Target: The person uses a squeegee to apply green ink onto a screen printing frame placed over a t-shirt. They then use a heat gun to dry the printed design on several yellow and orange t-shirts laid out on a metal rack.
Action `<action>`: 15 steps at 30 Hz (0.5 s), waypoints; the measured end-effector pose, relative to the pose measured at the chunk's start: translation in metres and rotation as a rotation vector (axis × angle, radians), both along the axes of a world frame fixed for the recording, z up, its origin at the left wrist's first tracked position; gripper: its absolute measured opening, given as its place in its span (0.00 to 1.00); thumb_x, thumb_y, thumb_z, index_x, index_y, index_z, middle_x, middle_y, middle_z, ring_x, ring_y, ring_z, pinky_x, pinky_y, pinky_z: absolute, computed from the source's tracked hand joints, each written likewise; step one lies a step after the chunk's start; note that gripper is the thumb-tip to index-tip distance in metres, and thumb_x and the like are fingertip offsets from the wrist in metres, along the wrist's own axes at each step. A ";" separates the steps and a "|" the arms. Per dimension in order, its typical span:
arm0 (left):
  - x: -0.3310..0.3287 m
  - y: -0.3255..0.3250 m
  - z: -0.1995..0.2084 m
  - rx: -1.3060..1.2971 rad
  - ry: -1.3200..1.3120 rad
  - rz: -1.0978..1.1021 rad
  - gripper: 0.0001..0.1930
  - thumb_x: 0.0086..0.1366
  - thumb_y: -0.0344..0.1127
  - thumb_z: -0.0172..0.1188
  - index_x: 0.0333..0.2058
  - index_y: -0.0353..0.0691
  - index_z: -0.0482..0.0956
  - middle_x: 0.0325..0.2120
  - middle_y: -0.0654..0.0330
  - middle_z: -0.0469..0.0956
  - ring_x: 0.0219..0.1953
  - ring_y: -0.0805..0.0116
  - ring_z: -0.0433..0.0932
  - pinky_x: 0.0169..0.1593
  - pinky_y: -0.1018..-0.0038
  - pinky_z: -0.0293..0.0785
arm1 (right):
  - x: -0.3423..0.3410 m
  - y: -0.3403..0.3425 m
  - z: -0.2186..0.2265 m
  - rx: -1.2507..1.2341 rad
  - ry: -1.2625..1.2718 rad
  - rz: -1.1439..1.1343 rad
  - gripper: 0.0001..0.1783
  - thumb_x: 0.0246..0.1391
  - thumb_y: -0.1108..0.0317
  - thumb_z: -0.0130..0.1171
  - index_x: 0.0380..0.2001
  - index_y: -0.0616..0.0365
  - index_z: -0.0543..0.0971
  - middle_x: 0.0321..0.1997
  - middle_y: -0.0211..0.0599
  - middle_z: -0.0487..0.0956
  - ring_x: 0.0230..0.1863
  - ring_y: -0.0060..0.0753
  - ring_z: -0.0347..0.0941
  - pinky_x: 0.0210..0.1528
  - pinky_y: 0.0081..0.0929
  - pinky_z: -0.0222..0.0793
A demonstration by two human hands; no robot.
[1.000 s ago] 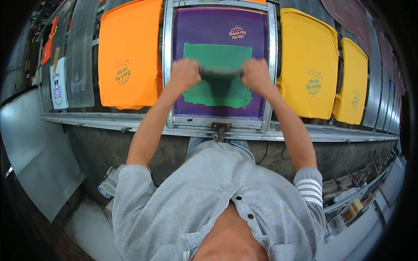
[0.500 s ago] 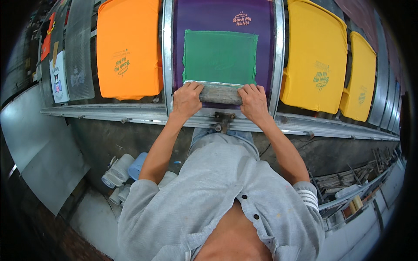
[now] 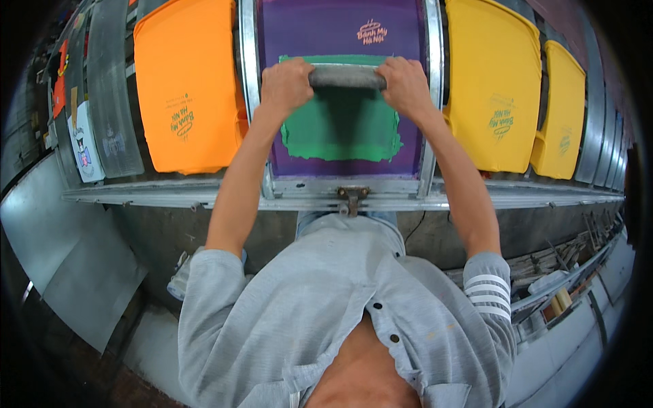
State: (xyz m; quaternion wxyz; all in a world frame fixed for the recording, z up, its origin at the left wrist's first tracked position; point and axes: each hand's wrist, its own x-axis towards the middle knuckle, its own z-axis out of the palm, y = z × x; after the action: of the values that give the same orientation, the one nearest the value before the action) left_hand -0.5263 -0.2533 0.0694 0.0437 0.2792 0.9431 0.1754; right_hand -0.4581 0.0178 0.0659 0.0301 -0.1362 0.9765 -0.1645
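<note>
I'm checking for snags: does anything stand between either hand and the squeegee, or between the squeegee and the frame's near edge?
Nothing visible does. The left hand and right hand directly grip the squeegee at its ends. Only green ink and purple screen lie between it and the near edge of the metal frame.

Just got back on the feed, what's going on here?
A person grips a gray squeegee by its two ends, left hand and right hand. It lies across the upper part of a green patch on a purple screen in a metal frame. Printed orange cloth is to the left of the frame, printed yellow cloth to the right.
</note>
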 end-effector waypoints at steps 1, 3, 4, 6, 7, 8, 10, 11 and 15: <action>0.029 -0.009 0.001 -0.056 -0.047 -0.010 0.14 0.48 0.27 0.62 0.36 0.43 0.86 0.34 0.53 0.83 0.38 0.50 0.84 0.40 0.57 0.81 | 0.029 -0.008 -0.002 0.001 -0.027 0.007 0.12 0.39 0.73 0.63 0.33 0.54 0.81 0.37 0.37 0.78 0.46 0.41 0.75 0.52 0.43 0.66; 0.077 -0.019 0.004 -0.053 -0.069 0.004 0.15 0.46 0.26 0.63 0.36 0.41 0.85 0.36 0.54 0.83 0.38 0.52 0.84 0.40 0.59 0.81 | 0.072 -0.018 0.002 -0.022 -0.028 0.013 0.15 0.37 0.74 0.65 0.34 0.55 0.81 0.38 0.38 0.77 0.47 0.43 0.74 0.54 0.44 0.66; 0.104 -0.025 0.004 -0.007 -0.068 0.031 0.15 0.46 0.25 0.63 0.36 0.41 0.85 0.37 0.55 0.83 0.39 0.53 0.84 0.40 0.61 0.81 | 0.097 -0.026 0.006 -0.059 -0.026 0.014 0.16 0.36 0.74 0.65 0.35 0.55 0.80 0.38 0.39 0.76 0.47 0.44 0.74 0.55 0.44 0.65; 0.143 -0.032 0.007 0.041 -0.072 0.039 0.16 0.45 0.23 0.62 0.36 0.42 0.85 0.37 0.57 0.83 0.41 0.55 0.83 0.40 0.61 0.81 | 0.136 -0.036 0.011 -0.078 -0.063 0.000 0.15 0.39 0.72 0.67 0.35 0.55 0.80 0.38 0.40 0.76 0.48 0.44 0.74 0.57 0.44 0.65; 0.154 -0.033 0.009 0.063 -0.076 0.042 0.17 0.45 0.22 0.62 0.36 0.42 0.85 0.37 0.58 0.83 0.41 0.56 0.83 0.39 0.61 0.80 | 0.147 -0.037 0.013 -0.089 -0.083 -0.007 0.15 0.40 0.70 0.68 0.35 0.55 0.80 0.39 0.41 0.76 0.49 0.44 0.74 0.58 0.44 0.64; 0.155 -0.032 0.014 0.025 -0.098 0.046 0.17 0.44 0.23 0.62 0.37 0.42 0.85 0.38 0.58 0.83 0.43 0.56 0.83 0.42 0.61 0.80 | 0.147 -0.036 0.018 -0.115 -0.103 -0.008 0.16 0.42 0.67 0.69 0.37 0.56 0.80 0.39 0.41 0.76 0.49 0.45 0.74 0.59 0.44 0.65; 0.155 -0.028 0.023 -0.051 -0.144 0.052 0.18 0.44 0.23 0.63 0.38 0.41 0.85 0.39 0.58 0.83 0.45 0.56 0.82 0.48 0.60 0.78 | 0.145 -0.032 0.029 -0.165 -0.147 -0.010 0.19 0.47 0.61 0.72 0.41 0.57 0.81 0.40 0.42 0.77 0.51 0.47 0.74 0.60 0.45 0.65; 0.151 -0.021 0.030 -0.151 -0.133 0.016 0.19 0.44 0.23 0.63 0.39 0.41 0.85 0.40 0.58 0.83 0.47 0.56 0.82 0.51 0.60 0.76 | 0.141 -0.024 0.032 -0.329 -0.228 -0.093 0.23 0.48 0.57 0.72 0.44 0.58 0.81 0.42 0.43 0.77 0.51 0.48 0.73 0.60 0.45 0.65; 0.147 0.005 0.032 -0.148 -0.101 -0.080 0.21 0.45 0.23 0.62 0.42 0.41 0.84 0.41 0.56 0.83 0.50 0.56 0.80 0.58 0.59 0.70 | 0.114 0.027 0.006 -0.488 -0.134 -0.471 0.35 0.53 0.49 0.70 0.56 0.63 0.76 0.49 0.49 0.76 0.55 0.55 0.71 0.60 0.47 0.66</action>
State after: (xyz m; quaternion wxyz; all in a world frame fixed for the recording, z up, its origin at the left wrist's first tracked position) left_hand -0.3792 -0.2482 0.1018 0.1185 0.3034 0.9382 0.1173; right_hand -0.3440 0.0447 0.0722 0.0221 0.1010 0.9089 -0.4040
